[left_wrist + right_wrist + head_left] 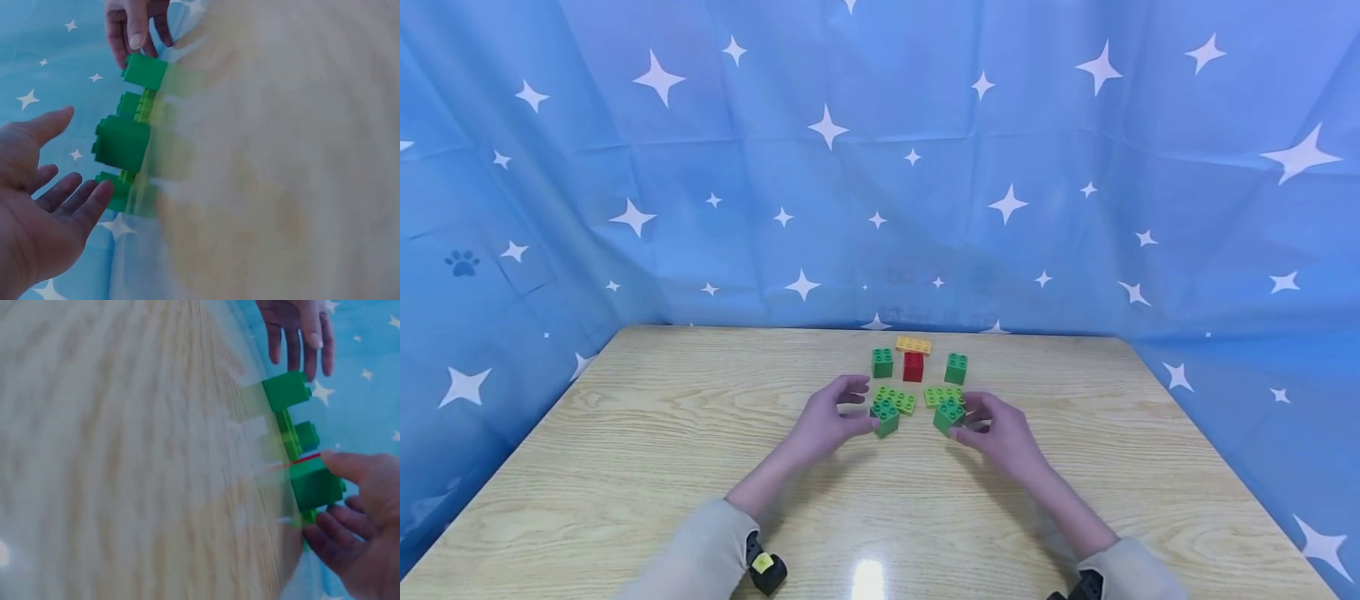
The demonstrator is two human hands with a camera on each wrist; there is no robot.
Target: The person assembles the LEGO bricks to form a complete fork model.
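Note:
My left hand point(827, 421) is beside the left front green brick point(886, 419). In the left wrist view, its fingers point(75, 200) are spread and a gap separates them from that brick point(122, 144). At the right front green brick point(949, 417) is my right hand point(1000, 429), thumb and fingers loosely parted around the brick's right side. The right wrist view has the thumb overlapping this brick's edge point(315, 484); whether it touches cannot be told. Behind these two bricks lie two flat lime-green bricks point(897, 400) point(942, 396), partly hidden by them.
Farther back stand a red brick point(913, 367), a green brick point(882, 362) to its left and another green brick point(956, 367) to its right. A flat yellow-orange brick point(913, 344) lies behind the red one. The wooden table point(700, 400) ends at a blue starry curtain point(880, 167).

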